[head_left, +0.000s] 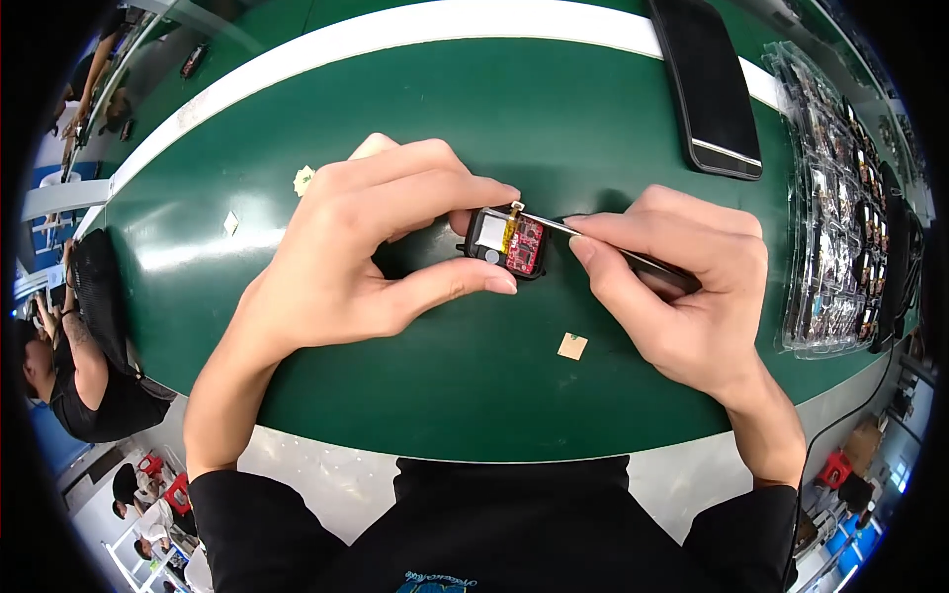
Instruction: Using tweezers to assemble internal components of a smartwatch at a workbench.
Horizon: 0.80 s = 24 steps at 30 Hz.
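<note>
Black-cased small module (pixel 506 243), with a red circuit board and a white square part showing in its open face, sits just above the green desk (pixel 554 109), pinched between the thumb and fingers of the left hand (pixel 366 242). The right hand (pixel 672 287) has its fingers clenched on a pair of metal tweezers (pixel 568 227), whose tip touches a small yellowish piece at the module's top edge. The likeliest slip, as I judge it, is the tweezer tip skating off that tiny piece and scraping the board, or the module twisting in the light pinch if the push comes sideways. Small tan scraps (pixel 571 346) lie loose on the desk nearby and could stick under the housing. A dark phone (pixel 707 84) and clear trays of parts (pixel 840 198) lie well apart.
</note>
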Each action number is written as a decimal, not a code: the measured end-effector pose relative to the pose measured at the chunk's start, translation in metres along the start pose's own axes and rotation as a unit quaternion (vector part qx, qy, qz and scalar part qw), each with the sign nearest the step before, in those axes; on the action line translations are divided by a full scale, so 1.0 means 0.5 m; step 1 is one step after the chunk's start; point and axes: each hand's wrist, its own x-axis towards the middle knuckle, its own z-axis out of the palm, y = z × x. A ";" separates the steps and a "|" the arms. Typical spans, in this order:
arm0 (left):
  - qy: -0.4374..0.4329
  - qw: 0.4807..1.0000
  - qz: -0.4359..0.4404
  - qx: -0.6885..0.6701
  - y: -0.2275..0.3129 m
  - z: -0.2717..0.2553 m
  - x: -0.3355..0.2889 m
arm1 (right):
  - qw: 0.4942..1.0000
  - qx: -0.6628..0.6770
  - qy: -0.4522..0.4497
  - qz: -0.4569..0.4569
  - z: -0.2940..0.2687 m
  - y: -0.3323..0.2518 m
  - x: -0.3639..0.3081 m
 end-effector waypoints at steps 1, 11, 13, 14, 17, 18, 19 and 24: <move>0.005 1.000 -0.003 -0.001 -0.002 0.003 -0.002 | 1.000 0.001 0.002 -0.011 0.004 0.001 0.000; -0.004 1.000 -0.011 -0.011 -0.004 -0.001 0.000 | 0.999 -0.010 0.010 -0.043 0.011 0.012 0.004; -0.008 1.000 -0.023 -0.010 -0.002 -0.003 -0.001 | 0.999 -0.008 0.011 -0.047 0.009 0.013 0.004; -0.010 1.000 -0.021 -0.009 -0.001 0.000 -0.001 | 0.999 -0.007 0.011 -0.051 0.008 0.014 0.003; 0.034 0.997 -0.043 -0.057 0.004 0.005 0.001 | 0.998 -0.026 0.046 -0.045 0.006 0.014 -0.006; 0.015 0.999 -0.033 -0.031 0.003 0.000 0.005 | 0.998 -0.026 0.046 -0.045 0.005 0.015 -0.006; -0.005 1.000 -0.024 -0.005 0.003 -0.004 0.006 | 0.996 -0.047 0.050 -0.064 0.003 0.016 -0.004; -0.005 0.999 -0.032 0.005 0.004 -0.005 0.004 | 0.989 -0.091 0.041 -0.109 0.008 0.018 -0.005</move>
